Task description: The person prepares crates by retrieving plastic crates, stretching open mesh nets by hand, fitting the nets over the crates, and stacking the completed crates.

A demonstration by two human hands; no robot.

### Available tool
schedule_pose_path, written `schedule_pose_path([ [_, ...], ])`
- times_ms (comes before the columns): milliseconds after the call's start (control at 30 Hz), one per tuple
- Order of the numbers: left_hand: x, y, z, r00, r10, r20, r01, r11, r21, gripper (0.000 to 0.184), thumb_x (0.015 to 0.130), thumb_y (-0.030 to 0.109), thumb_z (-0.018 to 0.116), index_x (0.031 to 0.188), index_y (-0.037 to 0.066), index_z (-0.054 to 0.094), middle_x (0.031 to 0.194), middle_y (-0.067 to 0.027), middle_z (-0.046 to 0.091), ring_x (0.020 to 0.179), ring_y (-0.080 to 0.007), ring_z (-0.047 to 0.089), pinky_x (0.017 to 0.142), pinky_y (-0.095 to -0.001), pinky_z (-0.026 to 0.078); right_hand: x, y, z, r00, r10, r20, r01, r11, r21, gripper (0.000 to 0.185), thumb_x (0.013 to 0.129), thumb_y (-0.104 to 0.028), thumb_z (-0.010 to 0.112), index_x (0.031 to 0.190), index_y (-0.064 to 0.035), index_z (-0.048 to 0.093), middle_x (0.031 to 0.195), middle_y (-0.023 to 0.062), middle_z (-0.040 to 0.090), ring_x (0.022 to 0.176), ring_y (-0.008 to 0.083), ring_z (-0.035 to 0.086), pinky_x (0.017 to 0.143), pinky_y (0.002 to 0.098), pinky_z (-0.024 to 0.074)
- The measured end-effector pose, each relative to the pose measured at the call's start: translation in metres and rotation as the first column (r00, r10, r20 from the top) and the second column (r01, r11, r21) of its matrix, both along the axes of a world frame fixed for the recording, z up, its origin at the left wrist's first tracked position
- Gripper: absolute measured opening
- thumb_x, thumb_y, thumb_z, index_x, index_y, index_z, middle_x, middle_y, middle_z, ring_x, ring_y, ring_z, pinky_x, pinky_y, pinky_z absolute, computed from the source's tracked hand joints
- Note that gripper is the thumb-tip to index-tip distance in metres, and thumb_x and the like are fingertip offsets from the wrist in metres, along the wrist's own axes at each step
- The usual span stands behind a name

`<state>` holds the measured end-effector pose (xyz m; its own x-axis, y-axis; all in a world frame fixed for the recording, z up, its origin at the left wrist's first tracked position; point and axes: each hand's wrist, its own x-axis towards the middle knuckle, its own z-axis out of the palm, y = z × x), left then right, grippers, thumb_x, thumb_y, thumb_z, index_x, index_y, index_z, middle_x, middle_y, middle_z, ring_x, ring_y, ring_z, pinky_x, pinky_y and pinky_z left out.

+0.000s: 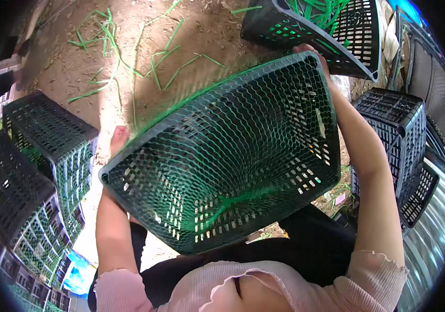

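A black plastic crate [222, 242] is held tilted in front of my body, its open side turned up toward me. Green netting [243, 135] is stretched across the opening and gathers into a bunched strand low in the middle. My left hand [120, 137] grips the crate at its left end, with most fingers hidden behind the rim. At the upper right corner, my right hand [311, 51] is closed on the rim, partly covered by the crate. Inside the crate, only its slotted walls show through the net.
Cut green strips [110, 47] lie scattered on the dirt floor. Another black crate [311, 36] with green strips in it stands at the upper right. Stacked crates [50, 125] line the left, and more crates [389, 125] stand close by my right arm.
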<state>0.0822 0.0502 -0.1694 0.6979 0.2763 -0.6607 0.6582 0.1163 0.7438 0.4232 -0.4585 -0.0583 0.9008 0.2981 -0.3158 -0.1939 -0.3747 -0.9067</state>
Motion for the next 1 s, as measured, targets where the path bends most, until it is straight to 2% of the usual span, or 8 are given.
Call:
schedule_pose_path([
  [133, -0.005, -0.008, -0.043, 0.997, 0.021, 0.075, -0.010, 0.990, -0.137, 0.012, 0.086, 0.018, 0.048, 0.085, 0.006, 0.045, 0.064, 0.0008, 0.048, 0.054, -0.0071, 0.045, 0.050, -0.0208, 0.040, -0.026, 0.003, -0.018, 0.890, -0.224, -0.398, 0.432, 0.694, 0.576, 0.025, 0.084, -0.027, 0.047, 0.093, -0.0053, 0.057, 0.087, 0.0025, 0.058, 0.078, 0.0130, 0.054, 0.068, 0.0281, 0.0430],
  [233, 0.028, -0.031, 0.046, 0.993, -0.052, -0.110, 0.020, 0.960, -0.279, 0.009, 0.085, 0.014, 0.048, 0.081, 0.006, 0.046, 0.066, -0.0007, 0.051, 0.055, -0.0088, 0.049, 0.052, -0.0207, 0.041, -0.023, -0.010, -0.009, 0.861, -0.222, -0.458, 0.339, 0.922, 0.189, 0.021, 0.082, -0.023, 0.048, 0.091, -0.0058, 0.058, 0.084, 0.0029, 0.057, 0.075, 0.0112, 0.051, 0.068, 0.0264, 0.0425],
  [333, 0.072, -0.035, 0.095, 0.934, -0.299, -0.197, 0.260, 0.944, -0.204, 0.020, 0.086, 0.027, 0.045, 0.089, 0.008, 0.051, 0.079, 0.0005, 0.054, 0.075, -0.0100, 0.051, 0.067, -0.0257, 0.041, -0.034, 0.016, 0.089, 0.961, 0.263, -0.083, -0.275, 0.932, -0.235, 0.034, 0.084, -0.025, 0.048, 0.106, -0.0006, 0.051, 0.100, 0.0044, 0.055, 0.088, 0.0154, 0.048, 0.081, 0.0282, 0.0379],
  [500, 0.200, -0.120, 0.173, 0.575, -0.786, -0.225, 0.721, 0.617, -0.315, 0.049, 0.084, 0.047, 0.038, 0.116, 0.011, 0.046, 0.106, -0.0040, 0.054, 0.097, -0.0154, 0.049, 0.085, -0.0308, 0.037, -0.033, 0.000, 0.098, 0.966, 0.242, -0.088, -0.258, 0.914, -0.313, 0.034, 0.088, -0.028, 0.041, 0.106, -0.0003, 0.049, 0.097, 0.0083, 0.055, 0.091, 0.0146, 0.048, 0.083, 0.0286, 0.0382],
  [600, 0.242, -0.187, 0.171, 0.465, -0.876, 0.127, 0.876, 0.436, -0.205, 0.062, 0.083, 0.053, 0.035, 0.124, 0.007, 0.039, 0.119, -0.0134, 0.046, 0.111, -0.0232, 0.042, 0.096, -0.0359, 0.029, -0.011, 0.008, 0.120, 0.926, 0.239, -0.292, -0.345, 0.852, -0.395, 0.026, 0.087, -0.024, 0.046, 0.091, 0.0003, 0.054, 0.075, 0.0008, 0.054, 0.071, 0.0093, 0.048, 0.066, 0.0251, 0.0413],
  [733, 0.286, -0.223, 0.179, 0.134, -0.987, 0.089, 0.991, 0.134, -0.002, 0.057, 0.084, 0.048, 0.041, 0.120, 0.003, 0.040, 0.117, -0.0134, 0.047, 0.107, -0.0212, 0.044, 0.092, -0.0320, 0.034, -0.036, 0.010, 0.111, 0.973, 0.095, 0.210, -0.030, 0.956, -0.291, 0.021, 0.083, -0.022, 0.054, 0.082, -0.0008, 0.055, 0.065, -0.0016, 0.050, 0.064, 0.0050, 0.041, 0.058, 0.0207, 0.0374],
  [800, 0.274, -0.233, 0.172, 0.298, -0.913, 0.280, 0.953, 0.267, -0.142, 0.046, 0.085, 0.037, 0.046, 0.115, 0.002, 0.042, 0.106, -0.0113, 0.052, 0.097, -0.0170, 0.047, 0.085, -0.0305, 0.038, -0.033, -0.001, 0.088, 0.959, -0.053, 0.278, 0.122, 0.964, -0.237, 0.022, 0.083, -0.023, 0.054, 0.082, -0.0010, 0.054, 0.066, -0.0004, 0.050, 0.065, 0.0057, 0.042, 0.060, 0.0221, 0.0383],
  [1000, 0.263, -0.232, 0.182, 0.230, -0.941, 0.248, 0.973, 0.222, -0.058, 0.045, 0.084, 0.037, 0.049, 0.114, 0.004, 0.044, 0.109, -0.0093, 0.050, 0.098, -0.0165, 0.046, 0.085, -0.0303, 0.036, -0.023, -0.017, 0.019, 0.966, 0.055, 0.253, 0.030, 0.948, -0.318, 0.021, 0.084, -0.025, 0.051, 0.087, -0.0042, 0.053, 0.071, 0.0054, 0.052, 0.069, 0.0116, 0.044, 0.064, 0.0264, 0.0384],
])
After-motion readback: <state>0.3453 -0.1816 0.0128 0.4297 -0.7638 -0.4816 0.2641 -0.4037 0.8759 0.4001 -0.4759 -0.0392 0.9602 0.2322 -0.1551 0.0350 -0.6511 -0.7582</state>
